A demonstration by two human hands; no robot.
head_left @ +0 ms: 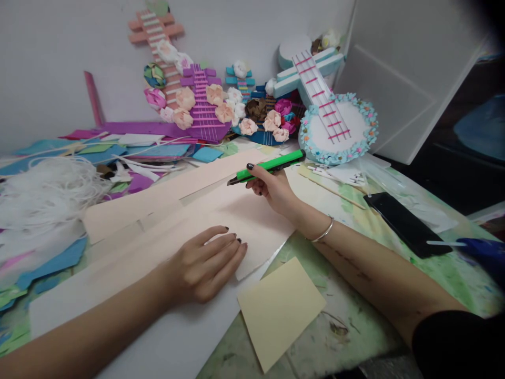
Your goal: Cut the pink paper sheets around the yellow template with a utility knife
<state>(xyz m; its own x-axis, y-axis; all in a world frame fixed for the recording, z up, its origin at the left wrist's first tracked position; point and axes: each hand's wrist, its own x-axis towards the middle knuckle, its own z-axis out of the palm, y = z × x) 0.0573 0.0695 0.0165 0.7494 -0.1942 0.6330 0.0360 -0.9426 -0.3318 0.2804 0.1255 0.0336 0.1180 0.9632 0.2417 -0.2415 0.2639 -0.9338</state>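
Note:
My right hand (pixel 274 189) grips a green utility knife (pixel 272 164) above the work surface, its short blade pointing left and down. Beneath it lies a pale pink sheet (pixel 158 205) with long narrow cut-outs. My left hand (pixel 209 260) rests flat on the sheet near its front edge, fingers stretched out and holding nothing. Under the pink sheet spreads a larger white sheet (pixel 130 337). A pale yellow square of paper (pixel 282 313) lies on the table, in front of my right forearm.
Decorated paper guitars, among them a purple one (pixel 201 105) and a light blue one (pixel 327 110), lean against the wall. Tangled white cord (pixel 51 192) and coloured scraps (pixel 59 260) fill the left side. A black phone (pixel 406 221) and a thin wooden stick (pixel 335 188) lie right.

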